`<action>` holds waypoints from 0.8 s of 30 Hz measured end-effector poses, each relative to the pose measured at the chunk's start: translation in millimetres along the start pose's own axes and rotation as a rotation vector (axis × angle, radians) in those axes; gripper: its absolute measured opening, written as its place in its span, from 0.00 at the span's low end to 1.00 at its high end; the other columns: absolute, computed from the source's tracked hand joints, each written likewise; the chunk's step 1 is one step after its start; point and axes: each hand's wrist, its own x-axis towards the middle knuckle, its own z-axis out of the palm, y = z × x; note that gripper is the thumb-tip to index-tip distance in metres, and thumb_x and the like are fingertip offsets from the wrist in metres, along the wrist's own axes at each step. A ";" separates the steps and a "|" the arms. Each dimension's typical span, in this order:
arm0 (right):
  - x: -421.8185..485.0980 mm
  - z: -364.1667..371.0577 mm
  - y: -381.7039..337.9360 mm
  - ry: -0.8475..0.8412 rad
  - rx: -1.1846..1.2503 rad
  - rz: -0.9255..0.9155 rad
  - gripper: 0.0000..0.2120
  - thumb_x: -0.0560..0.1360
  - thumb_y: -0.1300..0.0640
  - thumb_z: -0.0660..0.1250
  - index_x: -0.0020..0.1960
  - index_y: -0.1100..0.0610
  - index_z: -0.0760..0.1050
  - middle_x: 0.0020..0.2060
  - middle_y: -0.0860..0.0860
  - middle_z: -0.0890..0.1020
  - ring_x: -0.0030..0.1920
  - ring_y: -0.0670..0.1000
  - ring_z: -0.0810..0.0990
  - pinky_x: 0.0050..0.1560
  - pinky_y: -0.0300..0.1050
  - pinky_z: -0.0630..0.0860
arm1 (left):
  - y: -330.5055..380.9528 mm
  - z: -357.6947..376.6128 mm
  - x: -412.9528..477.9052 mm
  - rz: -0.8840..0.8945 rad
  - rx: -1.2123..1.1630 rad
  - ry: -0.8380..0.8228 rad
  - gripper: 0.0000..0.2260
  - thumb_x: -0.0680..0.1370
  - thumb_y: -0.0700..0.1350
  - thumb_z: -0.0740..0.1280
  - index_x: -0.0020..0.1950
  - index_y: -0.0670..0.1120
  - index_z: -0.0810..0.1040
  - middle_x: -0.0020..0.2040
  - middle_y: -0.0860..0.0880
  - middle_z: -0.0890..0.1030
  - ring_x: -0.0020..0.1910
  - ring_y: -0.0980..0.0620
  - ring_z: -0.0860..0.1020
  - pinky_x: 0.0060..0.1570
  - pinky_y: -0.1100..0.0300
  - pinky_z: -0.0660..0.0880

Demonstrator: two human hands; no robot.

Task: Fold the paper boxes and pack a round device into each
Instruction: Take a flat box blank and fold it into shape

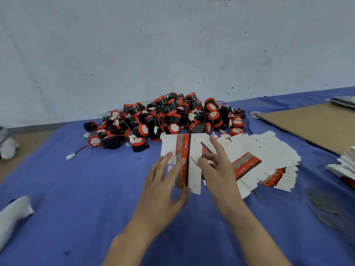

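Observation:
A flat white paper box [173, 145] with a red and grey stripe is held upright above the blue cloth between both hands. My left hand [163, 187] holds its left side, fingers straight along the face and thumb under the lower edge. My right hand [217, 169] touches the box's right flap with spread fingers. Behind the box lies a heap of round black and red devices [169, 116] with red wires and white plugs. To the right lies a spread pile of flat box blanks [265, 162].
The table is covered by a blue cloth [86, 189]. A brown cardboard sheet [315, 123] lies at the back right. Another stack of white blanks [345, 166] sits at the right edge. A white bag [13, 215] lies at the left. Rubber bands [326, 208] lie at the front right.

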 end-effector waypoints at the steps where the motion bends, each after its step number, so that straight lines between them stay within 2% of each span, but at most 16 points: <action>1: 1.9 0.2 1.3 -0.024 0.012 0.024 0.28 0.80 0.63 0.63 0.74 0.39 0.66 0.44 0.44 0.81 0.35 0.39 0.79 0.35 0.31 0.74 | -0.9 -1.6 -0.6 0.019 0.012 -0.031 0.32 0.78 0.62 0.60 0.76 0.72 0.44 0.78 0.67 0.41 0.79 0.59 0.42 0.76 0.54 0.47; 4: 4.9 -1.3 3.5 -0.085 0.054 0.085 0.23 0.80 0.63 0.63 0.66 0.37 0.73 0.42 0.43 0.85 0.44 0.42 0.85 0.41 0.35 0.79 | -3.2 -5.3 -0.1 0.061 0.069 -0.070 0.34 0.77 0.63 0.58 0.76 0.71 0.39 0.80 0.61 0.42 0.79 0.58 0.39 0.77 0.51 0.39; 6: 7.3 -2.2 5.6 -0.075 0.066 0.104 0.20 0.80 0.62 0.64 0.59 0.35 0.76 0.44 0.44 0.86 0.46 0.43 0.85 0.43 0.37 0.80 | -3.4 -8.1 1.3 0.066 0.082 -0.100 0.37 0.76 0.62 0.59 0.76 0.70 0.37 0.80 0.61 0.41 0.79 0.58 0.37 0.77 0.52 0.36; 9: 8.7 -2.4 6.0 -0.093 0.127 0.156 0.17 0.80 0.63 0.65 0.55 0.39 0.77 0.47 0.46 0.87 0.48 0.47 0.86 0.46 0.43 0.82 | -2.2 -9.6 4.1 0.087 0.112 -0.113 0.36 0.75 0.63 0.56 0.77 0.67 0.38 0.80 0.59 0.42 0.79 0.58 0.39 0.77 0.53 0.37; 12: 5.1 -2.7 4.3 -0.214 0.146 0.147 0.16 0.79 0.64 0.66 0.56 0.44 0.81 0.47 0.51 0.86 0.45 0.49 0.85 0.41 0.44 0.81 | -0.2 -15.6 7.5 0.084 0.151 -0.077 0.31 0.78 0.57 0.52 0.80 0.58 0.47 0.81 0.54 0.49 0.79 0.54 0.45 0.79 0.49 0.43; 15: 3.2 -2.2 1.5 -0.273 0.202 0.110 0.13 0.78 0.61 0.69 0.53 0.43 0.82 0.45 0.51 0.83 0.43 0.48 0.82 0.42 0.43 0.80 | 3.4 -19.5 7.4 0.104 0.095 -0.027 0.28 0.81 0.45 0.59 0.80 0.54 0.56 0.80 0.53 0.57 0.78 0.52 0.54 0.78 0.48 0.55; 17: 2.8 0.3 0.1 -0.352 0.243 0.073 0.14 0.77 0.59 0.67 0.45 0.39 0.82 0.41 0.44 0.82 0.43 0.45 0.82 0.45 0.41 0.80 | 10.5 -19.7 7.2 0.121 0.040 0.032 0.25 0.81 0.43 0.62 0.78 0.52 0.62 0.77 0.53 0.65 0.74 0.51 0.64 0.71 0.50 0.68; 19: 1.9 3.4 0.4 -0.394 0.311 0.072 0.15 0.74 0.60 0.66 0.49 0.39 0.82 0.37 0.43 0.80 0.41 0.44 0.81 0.44 0.39 0.79 | 17.1 -16.6 7.0 0.181 0.044 0.129 0.20 0.81 0.44 0.62 0.74 0.47 0.71 0.71 0.50 0.74 0.68 0.50 0.72 0.63 0.49 0.75; 22: 0.8 5.3 2.0 -0.431 0.391 0.086 0.16 0.70 0.58 0.65 0.55 0.44 0.78 0.35 0.45 0.78 0.38 0.45 0.79 0.41 0.39 0.78 | 24.5 -16.0 6.8 0.188 -0.020 0.217 0.20 0.81 0.47 0.58 0.71 0.45 0.74 0.69 0.51 0.76 0.67 0.53 0.74 0.63 0.53 0.75; 24: -0.5 5.9 1.9 -0.447 0.371 0.089 0.13 0.72 0.57 0.64 0.56 0.48 0.77 0.40 0.46 0.80 0.42 0.46 0.81 0.43 0.40 0.79 | 28.7 -17.2 7.2 0.186 -0.066 0.216 0.20 0.81 0.47 0.58 0.73 0.46 0.73 0.72 0.52 0.74 0.70 0.54 0.72 0.67 0.54 0.72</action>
